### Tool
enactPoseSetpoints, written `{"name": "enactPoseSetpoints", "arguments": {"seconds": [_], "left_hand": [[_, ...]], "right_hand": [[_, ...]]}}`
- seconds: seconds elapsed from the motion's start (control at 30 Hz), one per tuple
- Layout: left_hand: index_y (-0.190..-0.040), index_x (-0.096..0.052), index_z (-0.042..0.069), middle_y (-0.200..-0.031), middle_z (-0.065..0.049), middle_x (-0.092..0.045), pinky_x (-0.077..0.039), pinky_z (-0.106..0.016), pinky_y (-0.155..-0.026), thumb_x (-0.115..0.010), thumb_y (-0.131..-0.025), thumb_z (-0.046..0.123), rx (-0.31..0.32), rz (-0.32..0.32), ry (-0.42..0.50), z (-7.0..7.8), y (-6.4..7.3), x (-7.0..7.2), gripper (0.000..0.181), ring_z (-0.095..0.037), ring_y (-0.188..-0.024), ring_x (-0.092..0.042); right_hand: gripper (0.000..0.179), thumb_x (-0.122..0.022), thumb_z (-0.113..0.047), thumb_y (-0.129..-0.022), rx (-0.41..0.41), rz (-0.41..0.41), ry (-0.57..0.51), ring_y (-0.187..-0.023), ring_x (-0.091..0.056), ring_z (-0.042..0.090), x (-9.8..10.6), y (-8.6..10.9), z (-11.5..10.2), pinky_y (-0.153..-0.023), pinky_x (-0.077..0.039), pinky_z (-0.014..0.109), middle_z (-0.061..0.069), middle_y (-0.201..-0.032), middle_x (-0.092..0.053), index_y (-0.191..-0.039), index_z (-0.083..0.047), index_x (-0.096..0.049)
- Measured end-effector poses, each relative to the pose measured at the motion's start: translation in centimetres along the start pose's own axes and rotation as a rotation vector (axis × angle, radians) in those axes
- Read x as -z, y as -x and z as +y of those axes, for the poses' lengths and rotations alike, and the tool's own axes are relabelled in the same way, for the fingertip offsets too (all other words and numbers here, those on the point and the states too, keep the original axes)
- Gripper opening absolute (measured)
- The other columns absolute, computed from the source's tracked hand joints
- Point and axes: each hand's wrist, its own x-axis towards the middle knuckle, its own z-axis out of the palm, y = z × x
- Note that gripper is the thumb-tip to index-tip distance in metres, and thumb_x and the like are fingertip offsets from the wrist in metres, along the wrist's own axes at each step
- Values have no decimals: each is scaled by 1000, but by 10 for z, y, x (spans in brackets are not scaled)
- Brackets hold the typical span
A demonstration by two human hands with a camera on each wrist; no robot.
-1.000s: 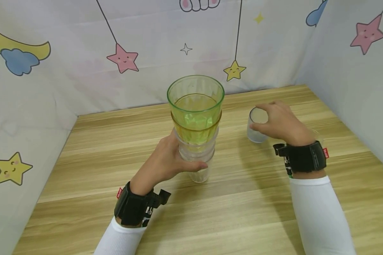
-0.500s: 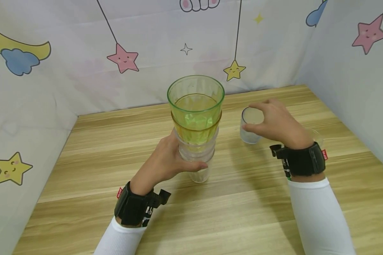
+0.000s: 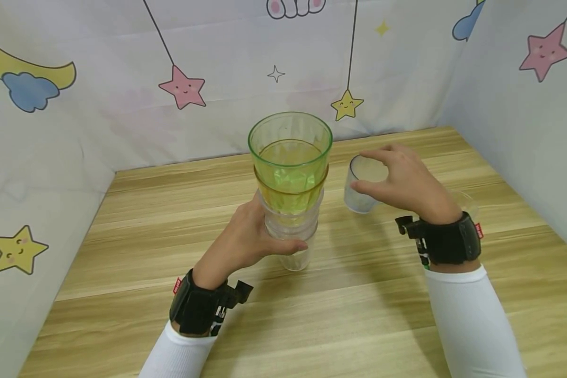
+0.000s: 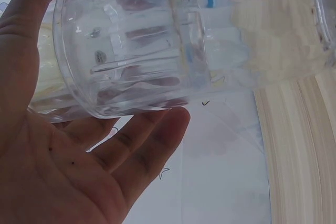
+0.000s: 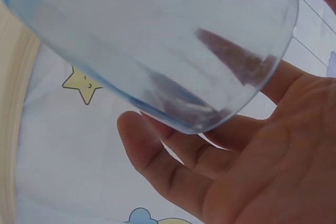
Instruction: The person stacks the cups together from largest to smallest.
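My left hand (image 3: 248,236) holds a tall upright stack of nested tumblers in the middle of the head view. On top sits a green tumbler (image 3: 288,169), inside an amber one (image 3: 290,199). Below them come several clear tumblers (image 4: 131,40), with ridged sides in the left wrist view. To the right, my right hand (image 3: 406,181) grips a clear, bluish tumbler (image 3: 355,199) between thumb and fingers. Its smooth wall (image 5: 131,30) fills much of the right wrist view. Whether it touches the table is hard to tell.
Both hands work over a wood-grain table (image 3: 170,210). A white cloth wall (image 3: 236,94) with printed stars rises behind it, and similar cloth closes off both sides. Behind the right wrist shows the faint rim of another clear thing (image 3: 465,198).
My right hand has moved left with the bluish tumbler, closer to the stack. The left hand and the stack have stayed in place.
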Motion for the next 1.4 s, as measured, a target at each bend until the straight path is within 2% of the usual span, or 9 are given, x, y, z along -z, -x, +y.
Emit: {"name": "enactPoseSetpoints", "arguments": {"seconds": [0.37, 0.63, 0.87, 1.0, 1.1, 1.27, 1.4], "left_hand": [[-141, -40, 28, -129, 9, -59, -50, -41, -95, -96, -68, 33, -5, -3, -8, 1, 0, 0, 92, -13, -115, -60], [-140, -42, 28, -127, 9, -60, -50, -41, -94, -96, -69, 34, 0, -4, 3, 1, 1, 0, 90, -12, -114, -60], [-140, -42, 27, -127, 9, -60, -50, -41, -94, -96, -69, 33, -6, -4, 13, 0, 1, 0, 89, -12, -114, -60], [-139, -42, 27, -126, 9, -60, -50, -40, -94, -96, -69, 33, -8, -3, 9, -1, 1, 0, 89, -12, -113, -60], [-139, -43, 27, -126, 9, -60, -50, -40, -93, -96, -68, 33, -9, -2, 3, 0, 1, 0, 89, -11, -113, -60], [-140, -42, 27, -127, 9, -60, -50, -40, -93, -96, -68, 33, -15, -2, 2, -1, 1, 0, 89, -12, -113, -60], [-140, -42, 27, -127, 8, -60, -50, -40, -94, -96, -68, 31, -17, 2, 0, -1, 1, -1, 90, -12, -114, -60]], "right_hand": [[57, -77, -33, -88, 86, 133, -66, -120, -52, 36, 3, 6, -10, -95, -43, 57, 15, -129, -57, -136, -8, -63], [46, -78, -29, -86, 191, 273, -96, -111, -58, 26, 6, 11, -20, -74, -50, 44, 7, -125, -64, -128, -11, -70], [45, -81, -24, -84, 237, 379, -146, -103, -60, 22, 6, 14, -26, -73, -50, 35, 4, -123, -68, -125, -10, -71], [44, -81, -20, -82, 273, 472, -209, -101, -60, 20, 6, 15, -27, -72, -48, 25, 5, -119, -70, -123, -8, -71], [44, -82, -17, -81, 285, 541, -260, -101, -59, 17, 5, 16, -30, -72, -47, 21, 4, -117, -70, -122, -7, -72], [45, -82, -16, -79, 295, 626, -313, -101, -59, 16, 5, 15, -35, -74, -48, 22, 1, -118, -70, -122, -7, -72], [45, -81, -13, -77, 300, 675, -355, -101, -60, 18, 4, 16, -39, -74, -49, 21, 4, -119, -71, -121, -5, -72]]}}
